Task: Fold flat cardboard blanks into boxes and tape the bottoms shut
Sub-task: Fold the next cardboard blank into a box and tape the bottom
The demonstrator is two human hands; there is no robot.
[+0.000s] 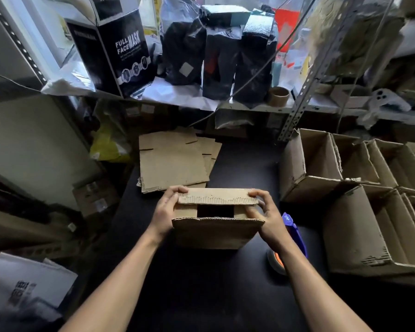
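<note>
Box [215, 232]: brown corrugated, partly folded, stood near centre of black table [201, 283], flaps upward. Far flap [218, 197] folded inward over opening; near flap [217, 220] not yet down, edge raised toward camera; dark square gap visible between them, with side flaps already tucked beneath.

Left hand [167, 210]: closed on box's left end, thumb on top of far flap, fingers curled behind its left corner. Grip narrow, pinching cardboard.

Right hand [265, 212]: closed on box's right end, fingers hooked over far flap's right corner, palm against side wall. Grip likewise narrow, holding cardboard.

Blanks [173, 161]: flat stack, several sheets fanned slightly, lay on table just beyond box, near edge touching or almost touching it; cannot tell which.

Tape dispenser [294, 232]: blue-purple handle, lay on table just right of right wrist, roll [277, 262] with orange core at near end, partly hidden by forearm.

Finished boxes [359, 200]: several, open tops, clustered at right of table, sides touching one another.

Shelf [249, 104]: above and behind table, held black carton [120, 51] printed "FULL FACE MASK", three black wrapped parcels [219, 56] upright side by side, empty cardboard tape core [278, 95].

Yellow bag [108, 144]: below shelf, left of blanks.
</note>
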